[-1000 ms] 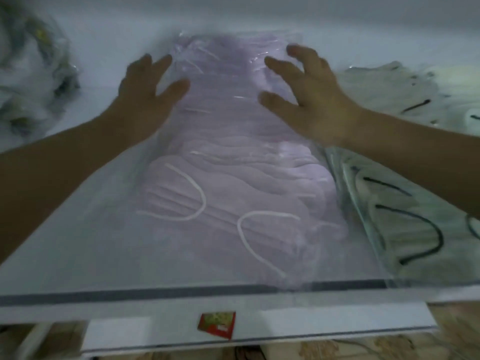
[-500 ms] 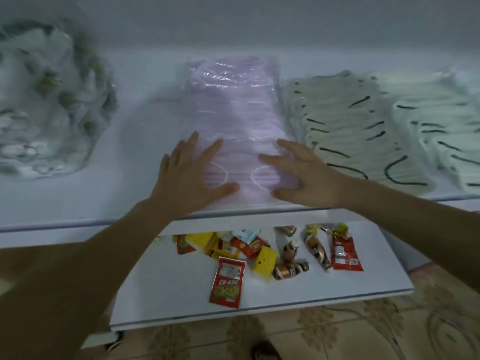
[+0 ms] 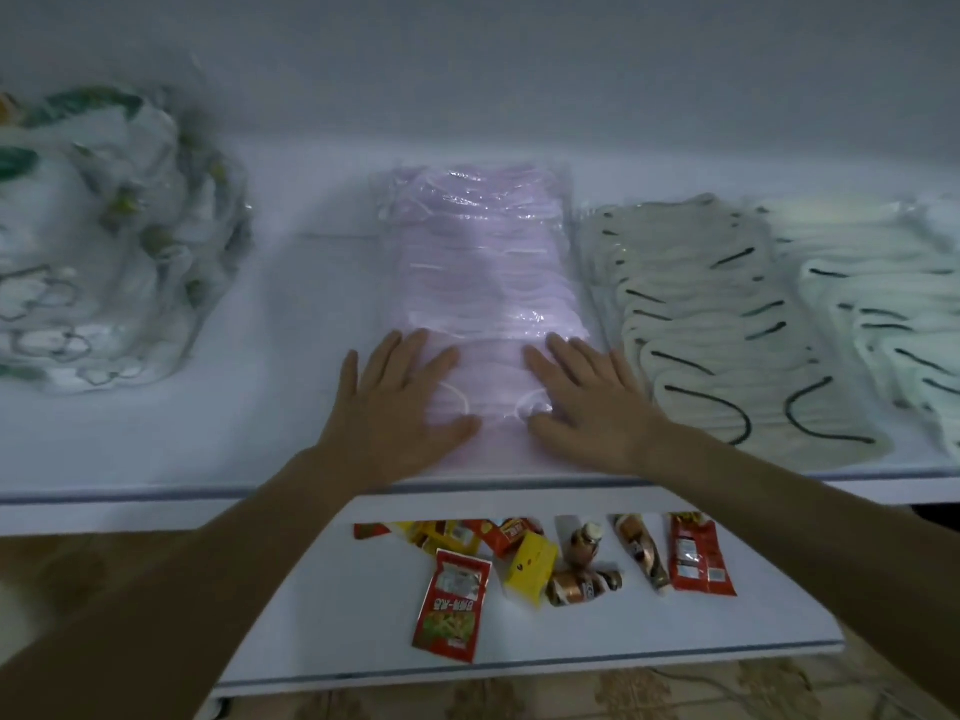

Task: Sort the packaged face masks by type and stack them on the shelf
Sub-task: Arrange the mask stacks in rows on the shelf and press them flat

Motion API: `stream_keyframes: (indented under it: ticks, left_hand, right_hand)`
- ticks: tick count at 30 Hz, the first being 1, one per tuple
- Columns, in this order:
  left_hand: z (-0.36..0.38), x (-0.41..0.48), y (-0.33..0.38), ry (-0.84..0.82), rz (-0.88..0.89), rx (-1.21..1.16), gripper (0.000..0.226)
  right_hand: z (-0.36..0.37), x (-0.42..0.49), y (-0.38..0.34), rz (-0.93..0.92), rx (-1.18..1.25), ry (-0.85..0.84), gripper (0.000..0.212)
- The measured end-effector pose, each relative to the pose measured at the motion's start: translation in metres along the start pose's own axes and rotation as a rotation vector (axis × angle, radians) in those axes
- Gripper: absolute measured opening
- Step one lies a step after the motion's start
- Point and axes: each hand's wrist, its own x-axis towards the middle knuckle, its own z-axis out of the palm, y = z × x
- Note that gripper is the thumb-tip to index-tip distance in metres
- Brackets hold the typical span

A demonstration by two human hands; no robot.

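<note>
A row of pink packaged masks (image 3: 480, 272) in clear wrap lies down the middle of the white shelf (image 3: 156, 439). My left hand (image 3: 400, 402) rests flat on the near left end of that row, fingers straight. My right hand (image 3: 582, 402) lies flat on its near right end. Right of the pink row runs a row of cream masks with black ear loops (image 3: 717, 324), and beyond it a second pale row (image 3: 872, 304). At the far left sits a loose heap of patterned white masks (image 3: 98, 236).
Under the shelf's front edge a lower white shelf (image 3: 363, 631) carries red snack packets (image 3: 452, 610), a yellow box (image 3: 530, 563) and small brown bottles (image 3: 582, 584). Patterned floor tiles show at the bottom. A white wall closes off the back.
Both hands slid from the far end of the pink row back to its near end. The view pulled away, bringing the neighbouring rows and the lower shelf into sight.
</note>
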Motion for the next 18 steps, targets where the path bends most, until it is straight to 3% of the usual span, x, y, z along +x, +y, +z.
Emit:
stream_keyframes:
  ticks: [2, 5, 8, 10, 12, 14, 18]
  left_hand:
    - [0.003, 0.003, -0.002, 0.04, -0.022, -0.048, 0.119]
    - [-0.015, 0.035, -0.019, 0.19, -0.145, -0.253, 0.091]
    - [-0.023, 0.08, -0.037, 0.38, -0.096, -0.396, 0.056]
    - [-0.028, 0.11, -0.047, 0.275, -0.258, -0.56, 0.06]
    - [-0.031, 0.142, -0.057, 0.236, -0.374, -0.64, 0.063]
    - [-0.03, 0.167, -0.068, 0.279, -0.338, -0.763, 0.064]
    - [-0.019, 0.189, -0.057, 0.168, -0.217, -0.882, 0.075]
  right_hand:
    - [-0.005, 0.0, 0.001, -0.026, 0.087, 0.054, 0.099]
    - [-0.028, 0.027, 0.016, 0.031, 0.242, 0.263, 0.109]
    - [-0.045, 0.072, 0.035, 0.151, 0.304, 0.3, 0.079]
    - [-0.047, 0.105, 0.049, 0.157, 0.254, 0.299, 0.062]
    - [-0.047, 0.132, 0.059, 0.113, 0.163, 0.322, 0.061]
    - [-0.048, 0.153, 0.062, 0.037, 0.085, 0.337, 0.063]
    - [-0.054, 0.177, 0.067, -0.019, -0.003, 0.325, 0.058]
